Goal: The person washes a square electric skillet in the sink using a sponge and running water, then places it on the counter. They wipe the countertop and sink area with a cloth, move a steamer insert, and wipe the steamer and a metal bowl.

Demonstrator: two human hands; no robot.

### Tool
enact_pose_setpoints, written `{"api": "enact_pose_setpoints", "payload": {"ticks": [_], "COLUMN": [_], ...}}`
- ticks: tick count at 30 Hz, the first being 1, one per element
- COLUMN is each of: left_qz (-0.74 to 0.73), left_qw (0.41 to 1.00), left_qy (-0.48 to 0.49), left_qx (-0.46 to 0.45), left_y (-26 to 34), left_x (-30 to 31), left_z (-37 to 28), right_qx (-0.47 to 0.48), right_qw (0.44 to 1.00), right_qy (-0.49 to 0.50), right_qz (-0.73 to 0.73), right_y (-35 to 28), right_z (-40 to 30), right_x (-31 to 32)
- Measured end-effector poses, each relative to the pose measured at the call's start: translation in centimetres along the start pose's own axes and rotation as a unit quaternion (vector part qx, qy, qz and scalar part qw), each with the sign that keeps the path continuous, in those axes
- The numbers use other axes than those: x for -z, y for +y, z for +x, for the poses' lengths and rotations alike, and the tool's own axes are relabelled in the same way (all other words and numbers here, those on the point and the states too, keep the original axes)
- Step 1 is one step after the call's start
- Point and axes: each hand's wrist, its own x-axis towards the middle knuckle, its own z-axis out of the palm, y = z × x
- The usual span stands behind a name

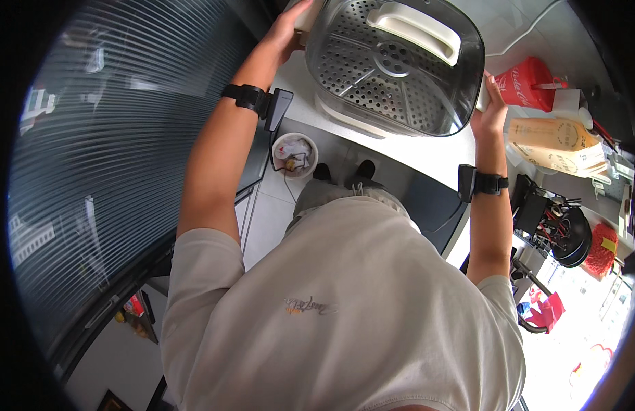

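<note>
A steamer pot with a transparent lid and a cream lid handle is at the top of the head view, over a white counter. Through the lid a perforated metal steamer tray shows. My left hand grips the cream side handle at the pot's left, partly cut off by the picture's edge. My right hand holds the side handle on the right. A black band with a small device sits on each wrist. Whether the pot's base touches the counter, I cannot tell.
Right of the pot stand a red cup, a paper bag and a rack with black cookware. A waste bin is on the floor below the counter. A ribbed glass door stands at left.
</note>
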Motion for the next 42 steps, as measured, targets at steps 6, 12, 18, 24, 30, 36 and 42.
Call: {"api": "enact_pose_setpoints", "payload": {"ticks": [6,12,18,24,30,36,42], "left_qz": [0.04,0.041,0.058,0.088,0.05,0.149,0.56], "left_qw": [0.998,0.998,0.997,0.991,0.986,0.977,0.815], "left_qy": [-0.008,-0.028,-0.005,0.07,0.13,0.149,0.016], "left_qx": [0.047,0.043,0.047,0.071,-0.09,0.044,-0.147], "left_y": [0.8,0.6,0.8,0.2,-7.4,-19.1,-21.0], "left_x": [0.3,0.7,0.5,1.7,7.4,10.3,2.4], "left_z": [-0.4,-0.3,-0.5,-0.5,-5.7,-15.5,-17.4], "right_qx": [-0.008,-0.004,-0.03,-0.017,-0.053,-0.169,-0.266], "right_qw": [1.0,1.0,0.999,0.998,0.984,0.944,0.895], "right_qy": [0.0,0.011,0.042,0.054,0.141,0.177,0.139], "right_qz": [0.025,0.013,0.014,-0.024,-0.099,-0.224,-0.33], "right_y": [0.6,0.7,0.7,1.4,4.5,13.5,20.4], "right_z": [0.2,0.0,-0.3,-0.7,-6.3,-15.7,-22.8], "right_x": [-0.2,-0.3,-0.4,0.3,3.5,8.2,9.1]}}
